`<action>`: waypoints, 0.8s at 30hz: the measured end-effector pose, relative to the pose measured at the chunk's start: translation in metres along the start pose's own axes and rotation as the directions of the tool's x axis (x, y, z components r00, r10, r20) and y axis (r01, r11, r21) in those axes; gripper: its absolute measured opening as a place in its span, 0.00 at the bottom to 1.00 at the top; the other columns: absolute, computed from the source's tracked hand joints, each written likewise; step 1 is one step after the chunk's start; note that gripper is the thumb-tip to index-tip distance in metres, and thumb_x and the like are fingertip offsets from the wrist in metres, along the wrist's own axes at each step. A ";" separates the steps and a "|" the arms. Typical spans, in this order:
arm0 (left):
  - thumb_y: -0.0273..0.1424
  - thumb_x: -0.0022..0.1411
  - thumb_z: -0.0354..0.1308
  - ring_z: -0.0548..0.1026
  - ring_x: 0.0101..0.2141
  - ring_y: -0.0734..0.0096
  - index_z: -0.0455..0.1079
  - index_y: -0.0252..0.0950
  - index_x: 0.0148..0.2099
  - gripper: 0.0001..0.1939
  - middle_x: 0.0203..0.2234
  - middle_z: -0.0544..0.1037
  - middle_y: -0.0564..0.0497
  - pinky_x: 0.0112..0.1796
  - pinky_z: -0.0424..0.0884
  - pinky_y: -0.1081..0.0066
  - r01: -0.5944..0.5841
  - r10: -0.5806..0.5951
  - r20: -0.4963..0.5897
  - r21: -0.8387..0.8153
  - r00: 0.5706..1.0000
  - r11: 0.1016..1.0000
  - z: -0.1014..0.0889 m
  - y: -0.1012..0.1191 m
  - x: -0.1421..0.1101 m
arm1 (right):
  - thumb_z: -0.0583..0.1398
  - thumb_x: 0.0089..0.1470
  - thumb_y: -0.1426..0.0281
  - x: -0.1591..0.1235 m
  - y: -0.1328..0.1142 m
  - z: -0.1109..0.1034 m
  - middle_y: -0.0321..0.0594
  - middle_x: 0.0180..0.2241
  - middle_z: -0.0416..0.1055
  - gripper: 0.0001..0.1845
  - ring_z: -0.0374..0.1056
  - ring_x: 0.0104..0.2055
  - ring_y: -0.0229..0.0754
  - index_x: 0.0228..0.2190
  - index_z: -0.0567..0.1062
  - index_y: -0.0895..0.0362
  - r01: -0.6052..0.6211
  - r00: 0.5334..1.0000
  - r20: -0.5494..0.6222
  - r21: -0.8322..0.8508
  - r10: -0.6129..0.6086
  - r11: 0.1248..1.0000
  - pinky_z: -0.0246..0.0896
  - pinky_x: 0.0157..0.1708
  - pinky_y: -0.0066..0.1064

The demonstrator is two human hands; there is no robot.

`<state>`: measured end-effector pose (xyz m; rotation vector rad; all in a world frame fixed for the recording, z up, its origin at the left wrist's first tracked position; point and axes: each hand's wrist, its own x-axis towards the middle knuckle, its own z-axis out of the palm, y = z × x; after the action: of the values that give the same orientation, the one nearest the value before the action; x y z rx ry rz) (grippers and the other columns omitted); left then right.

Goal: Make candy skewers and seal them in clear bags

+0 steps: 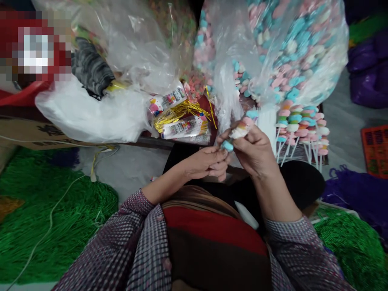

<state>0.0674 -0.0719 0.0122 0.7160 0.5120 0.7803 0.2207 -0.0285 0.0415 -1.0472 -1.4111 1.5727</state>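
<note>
Both hands meet in front of my lap, close to the table edge. My left hand (212,162) pinches a blue marshmallow (227,146) between thumb and fingers. Just beside it, my right hand (256,151) is closed around a short row of pink, white and blue marshmallows (242,127); whether a stick runs through them is hidden by the fingers. Right of that hand lies a bundle of white sticks (267,121). Beyond it, finished-looking marshmallow skewers (301,127) lie side by side with their sticks pointing toward me.
A large clear bag of marshmallows (315,52) stands at the back right. Gold twist ties (178,113) and printed packets (184,127) lie left of my hands, near a white plastic bag (93,113). Green stringy material (54,218) covers the floor at left. Another person's dark patterned sleeve (91,66) shows.
</note>
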 end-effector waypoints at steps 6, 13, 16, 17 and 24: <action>0.37 0.63 0.67 0.63 0.22 0.76 0.67 0.39 0.30 0.14 0.18 0.66 0.58 0.28 0.62 0.73 -0.115 0.459 -0.567 0.538 0.684 0.835 -0.027 0.007 -0.004 | 0.67 0.56 0.55 0.044 0.031 0.023 0.38 0.40 0.79 0.22 0.76 0.45 0.45 0.48 0.75 0.49 0.130 0.982 -0.110 -0.176 -0.151 0.976 0.74 0.45 0.40; 0.45 0.68 0.61 0.53 0.14 0.82 0.65 0.39 0.32 0.18 0.14 0.54 0.64 0.23 0.66 0.75 -0.374 0.323 -0.704 0.088 0.632 0.923 -0.048 0.019 -0.013 | 0.59 0.61 0.71 0.083 0.039 0.001 0.54 0.41 0.79 0.12 0.75 0.43 0.54 0.42 0.80 0.61 0.020 0.999 0.000 -0.928 -0.054 0.373 0.69 0.45 0.43; 0.44 0.68 0.62 0.53 0.14 0.83 0.65 0.38 0.31 0.19 0.13 0.54 0.65 0.21 0.67 0.76 -0.384 0.286 -0.731 0.036 0.619 0.923 -0.049 0.022 -0.012 | 0.59 0.61 0.68 0.081 0.044 -0.005 0.60 0.46 0.77 0.14 0.74 0.41 0.55 0.43 0.80 0.63 -0.007 0.997 -0.020 -0.984 -0.071 0.178 0.67 0.39 0.42; 0.44 0.68 0.62 0.53 0.14 0.83 0.65 0.38 0.31 0.19 0.13 0.54 0.65 0.21 0.67 0.77 -0.381 0.279 -0.732 0.029 0.621 0.924 -0.049 0.022 -0.012 | 0.58 0.61 0.68 0.080 0.045 -0.005 0.60 0.46 0.77 0.15 0.73 0.40 0.55 0.43 0.80 0.63 0.001 0.997 -0.012 -0.988 -0.079 0.157 0.66 0.38 0.41; 0.40 0.72 0.57 0.54 0.14 0.83 0.65 0.38 0.31 0.17 0.13 0.54 0.64 0.21 0.67 0.77 -0.366 0.254 -0.739 0.011 0.624 0.931 -0.051 0.019 -0.009 | 0.52 0.63 0.74 0.094 0.049 -0.015 0.57 0.44 0.80 0.18 0.75 0.44 0.56 0.45 0.81 0.62 0.007 1.000 0.002 -0.980 -0.025 0.198 0.67 0.44 0.44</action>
<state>0.0201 -0.0501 -0.0059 0.3232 1.0709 1.4431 0.1989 0.0592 -0.0161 -1.7032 -2.5031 0.3659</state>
